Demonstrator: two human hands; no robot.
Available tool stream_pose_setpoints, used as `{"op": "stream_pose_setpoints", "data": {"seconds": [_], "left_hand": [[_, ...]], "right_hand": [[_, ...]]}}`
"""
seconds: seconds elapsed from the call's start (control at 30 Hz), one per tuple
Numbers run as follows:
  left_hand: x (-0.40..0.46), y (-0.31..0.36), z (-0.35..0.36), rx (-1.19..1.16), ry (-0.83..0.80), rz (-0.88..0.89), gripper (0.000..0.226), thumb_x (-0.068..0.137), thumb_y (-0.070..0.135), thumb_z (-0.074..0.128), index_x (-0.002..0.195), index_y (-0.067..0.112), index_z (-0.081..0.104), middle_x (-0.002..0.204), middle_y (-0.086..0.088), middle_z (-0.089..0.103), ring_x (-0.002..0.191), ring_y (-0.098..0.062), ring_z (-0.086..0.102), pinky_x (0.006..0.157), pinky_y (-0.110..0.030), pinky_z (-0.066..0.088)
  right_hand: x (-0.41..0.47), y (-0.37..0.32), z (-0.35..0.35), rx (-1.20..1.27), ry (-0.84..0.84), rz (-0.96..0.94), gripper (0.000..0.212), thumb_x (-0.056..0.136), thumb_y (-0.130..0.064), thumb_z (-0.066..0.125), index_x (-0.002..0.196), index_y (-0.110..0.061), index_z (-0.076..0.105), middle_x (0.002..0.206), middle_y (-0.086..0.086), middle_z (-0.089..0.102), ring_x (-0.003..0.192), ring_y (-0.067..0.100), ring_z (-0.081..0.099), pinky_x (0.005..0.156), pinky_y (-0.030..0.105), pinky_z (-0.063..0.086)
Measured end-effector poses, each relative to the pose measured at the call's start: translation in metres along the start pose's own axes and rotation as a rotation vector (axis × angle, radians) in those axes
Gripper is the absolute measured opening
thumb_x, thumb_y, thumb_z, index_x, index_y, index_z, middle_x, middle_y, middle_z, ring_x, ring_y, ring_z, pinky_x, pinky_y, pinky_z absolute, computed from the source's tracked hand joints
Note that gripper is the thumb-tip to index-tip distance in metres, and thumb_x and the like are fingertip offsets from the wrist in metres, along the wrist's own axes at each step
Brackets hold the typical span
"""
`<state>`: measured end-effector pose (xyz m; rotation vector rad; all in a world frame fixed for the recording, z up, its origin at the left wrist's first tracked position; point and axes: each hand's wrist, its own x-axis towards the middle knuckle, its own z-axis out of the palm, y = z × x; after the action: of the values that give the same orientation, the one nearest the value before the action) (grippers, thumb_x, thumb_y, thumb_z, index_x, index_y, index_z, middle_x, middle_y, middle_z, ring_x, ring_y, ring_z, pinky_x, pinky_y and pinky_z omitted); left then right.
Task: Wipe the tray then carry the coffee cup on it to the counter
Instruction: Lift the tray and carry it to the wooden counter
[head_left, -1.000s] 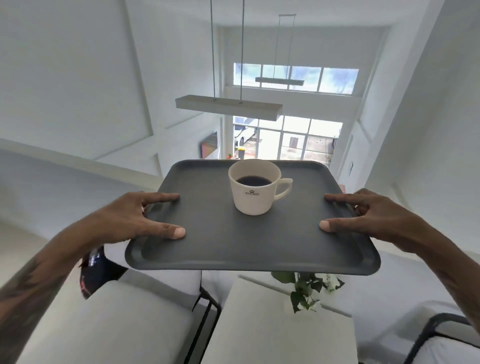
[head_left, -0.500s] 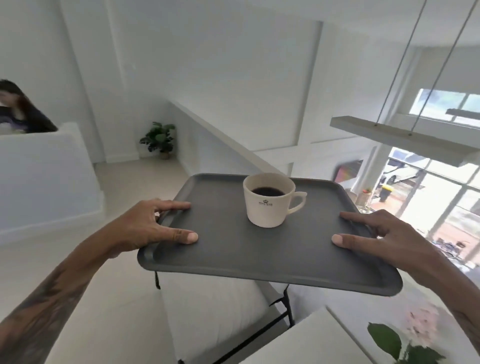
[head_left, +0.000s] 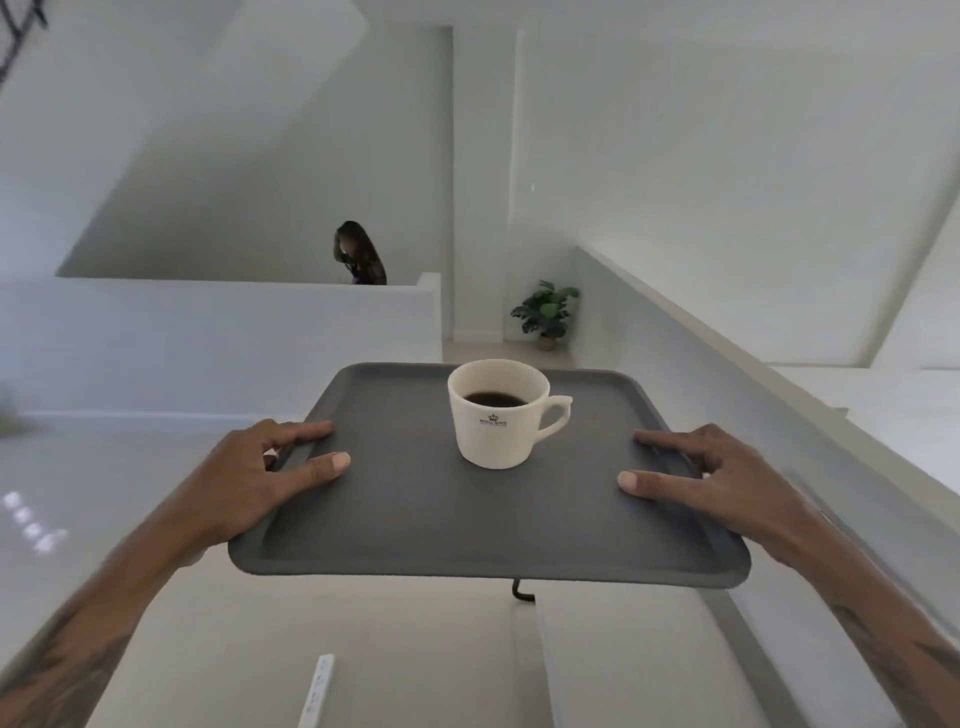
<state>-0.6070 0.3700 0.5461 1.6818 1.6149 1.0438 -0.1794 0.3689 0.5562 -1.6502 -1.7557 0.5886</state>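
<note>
A dark grey tray (head_left: 415, 519) is held level in the air in front of me. A cream coffee cup (head_left: 498, 415) with black coffee stands upright on its far middle, handle pointing right. My left hand (head_left: 260, 483) grips the tray's left rim, thumb on top and fingers along the edge. On the opposite rim my right hand (head_left: 711, 483) holds the tray the same way. Both forearms reach in from the lower corners.
A white counter wall (head_left: 234, 322) runs across the left, with a person (head_left: 361, 254) behind it. A potted plant (head_left: 545, 312) stands in the far corner beside a sloping white ledge (head_left: 727, 353). White furniture (head_left: 623, 665) lies below the tray.
My view has swung left: the windows and hanging lamps have left the frame, and the counter wall, the person and the plant have come to the centre. Both hands keep their grip on the tray.
</note>
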Motion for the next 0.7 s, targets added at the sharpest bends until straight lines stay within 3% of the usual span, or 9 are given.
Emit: {"op": "stream_pose_setpoints", "data": {"seconds": [0.2,0.33,0.43,0.5,0.6,0.7], "left_hand": [[-0.014,-0.06,-0.114,0.029,0.204,-0.113,0.051,0.07,0.051,0.076,0.119,0.038,0.068,0.11,0.02,0.059,0.103,-0.006,0.059,0.087,-0.032,0.046],[-0.027,-0.1,-0.182,0.053,0.327,-0.213,0.057,0.065,0.058,0.077,0.118,0.038,0.069,0.113,0.016,0.061,0.105,-0.013,0.059,0.092,-0.036,0.046],[-0.036,-0.131,-0.223,0.08,0.419,-0.273,0.073,0.051,0.073,0.075,0.116,0.041,0.069,0.117,0.017,0.062,0.107,-0.013,0.061,0.098,-0.041,0.048],[-0.041,-0.15,-0.245,0.086,0.479,-0.309,0.072,0.051,0.073,0.076,0.116,0.042,0.069,0.116,0.019,0.062,0.108,-0.013,0.061,0.097,-0.04,0.048],[-0.044,-0.173,-0.271,0.108,0.58,-0.381,0.059,0.066,0.053,0.08,0.121,0.035,0.068,0.108,0.026,0.055,0.106,-0.014,0.06,0.091,-0.033,0.046],[-0.044,-0.196,-0.299,0.114,0.669,-0.46,0.067,0.062,0.059,0.081,0.122,0.034,0.068,0.107,0.012,0.061,0.101,-0.016,0.066,0.092,-0.038,0.052]], "right_hand": [[0.068,-0.098,0.112,0.048,-0.134,-0.143,0.064,0.053,-0.072,0.072,0.112,-0.048,0.066,0.1,-0.002,0.055,0.093,0.008,0.054,0.076,0.026,0.041],[0.111,-0.155,0.19,0.065,-0.246,-0.232,0.064,0.056,-0.071,0.073,0.114,-0.047,0.066,0.104,-0.002,0.054,0.096,0.013,0.055,0.086,0.035,0.047],[0.144,-0.195,0.247,0.076,-0.327,-0.316,0.066,0.055,-0.073,0.072,0.114,-0.045,0.067,0.103,-0.004,0.058,0.093,0.011,0.059,0.083,0.033,0.05],[0.167,-0.223,0.285,0.098,-0.379,-0.365,0.063,0.056,-0.068,0.075,0.113,-0.043,0.068,0.101,-0.006,0.06,0.09,0.007,0.06,0.078,0.026,0.049],[0.2,-0.264,0.34,0.119,-0.462,-0.442,0.061,0.058,-0.063,0.076,0.115,-0.042,0.067,0.099,-0.005,0.056,0.091,0.006,0.056,0.074,0.021,0.043],[0.234,-0.306,0.394,0.137,-0.553,-0.515,0.063,0.056,-0.065,0.074,0.115,-0.045,0.066,0.1,-0.003,0.053,0.091,0.007,0.054,0.071,0.02,0.04]]}}
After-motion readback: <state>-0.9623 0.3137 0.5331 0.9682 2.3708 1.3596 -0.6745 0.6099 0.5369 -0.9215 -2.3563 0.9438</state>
